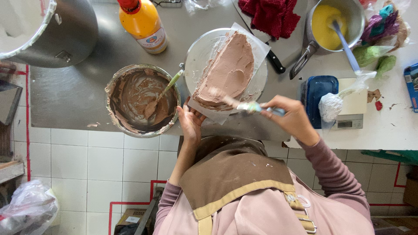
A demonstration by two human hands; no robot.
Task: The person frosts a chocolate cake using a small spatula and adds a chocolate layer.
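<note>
At the centre of the frame the half-round cake [228, 72], coated in brown frosting, sits on a turntable [198, 56]. The right hand [291, 117] has its fingers clamped on a palette knife [244, 105] at the cake's near edge; the left hand [190, 122], fingers together and flat, steadies the rim. Better to keep the blade shallow and turn slowly. A frosting bowl [143, 100] lies left on the steel counter [74, 91], white floor tiles below
</note>
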